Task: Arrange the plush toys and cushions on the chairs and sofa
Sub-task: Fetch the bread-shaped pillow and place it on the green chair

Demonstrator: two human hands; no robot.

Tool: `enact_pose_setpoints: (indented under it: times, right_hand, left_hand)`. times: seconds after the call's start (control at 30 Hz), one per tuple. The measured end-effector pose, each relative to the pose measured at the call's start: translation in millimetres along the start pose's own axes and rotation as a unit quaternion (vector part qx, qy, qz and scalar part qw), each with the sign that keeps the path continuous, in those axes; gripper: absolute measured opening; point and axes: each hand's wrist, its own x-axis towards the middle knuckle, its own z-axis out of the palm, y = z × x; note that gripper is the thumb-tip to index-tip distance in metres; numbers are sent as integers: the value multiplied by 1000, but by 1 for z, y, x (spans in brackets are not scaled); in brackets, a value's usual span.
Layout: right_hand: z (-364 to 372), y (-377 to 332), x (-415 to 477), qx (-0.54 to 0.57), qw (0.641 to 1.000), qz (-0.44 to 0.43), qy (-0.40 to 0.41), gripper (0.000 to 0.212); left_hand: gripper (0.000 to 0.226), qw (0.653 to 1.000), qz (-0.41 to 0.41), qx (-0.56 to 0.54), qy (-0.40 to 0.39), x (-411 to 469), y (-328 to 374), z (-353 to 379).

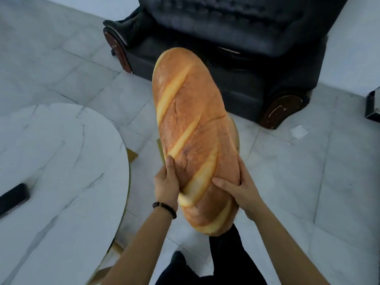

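Loaf-shaped cushion (193, 128), held off the floor before the black armchair (226, 38), left hand (166, 182) and right hand (240, 188) gripping its near end from either side, beside a marble worktop (61, 161) bearing a dark flat device (13, 197).

My only camera rides on my head, wide-angled, facing forward and down, close above my fingers (170, 167); armchair (236, 27) far, counter (61, 161) near left.

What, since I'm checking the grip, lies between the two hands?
In the head view, the bread-shaped cushion lies between the left hand and the right hand. Both hands grip its lower end from opposite sides.
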Motion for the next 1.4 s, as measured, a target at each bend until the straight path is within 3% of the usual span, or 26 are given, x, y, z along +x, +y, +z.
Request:
enact_pose_setpoints:
  times: [0.17,0.3,0.43,0.5,0.57,0.63,0.7,0.73,0.8,0.9,1.03,1.2,1.3,1.4]
  right_hand:
    - [-30,21,112,-37,998,53,-27,109]
    - [-26,74,201,-47,996,77,8,103]
    - [-8,171,276,-180,979,92,21,94]
    - [7,214,291,-276,951,139,10,108]
    - [14,238,287,-323,933,133,83,120]
    - [20,241,280,-312,939,74,121,117]
    - [23,241,281,-293,946,32,137,108]
    - [24,240,283,-287,946,17,151,103]
    - [26,239,286,-284,943,-24,171,89]
    - [28,234,281,-272,943,-80,176,73]
    - [19,217,283,-268,934,-87,220,81]
    - [18,222,296,-436,887,-76,131,66]
    - [17,210,297,-381,914,-33,132,61]
    - [23,183,321,-420,890,-99,147,53]
  left_hand:
    - [46,996,-81,43,17,75,-22,57]
    - [29,992,-70,107,-19,152,-74,79]
    - [52,969,-135,187,-91,219,-162,98]
    - [55,954,-189,210,-104,245,-198,103]
    - [54,950,-224,202,-81,267,-217,106]
    - [65,953,-230,192,-49,282,-225,105]
    - [90,959,-225,169,-28,290,-227,103]
    - [104,962,-225,153,-33,293,-225,103]
    - [112,965,-235,104,-53,298,-219,104]
    - [96,969,-231,57,-63,299,-206,108]
    - [70,977,-193,63,-63,296,-209,117]
    - [88,961,-213,112,-139,315,-220,130]
    - [97,963,-203,117,-132,314,-227,128]
    - [84,965,-135,207,-89,294,-237,125]
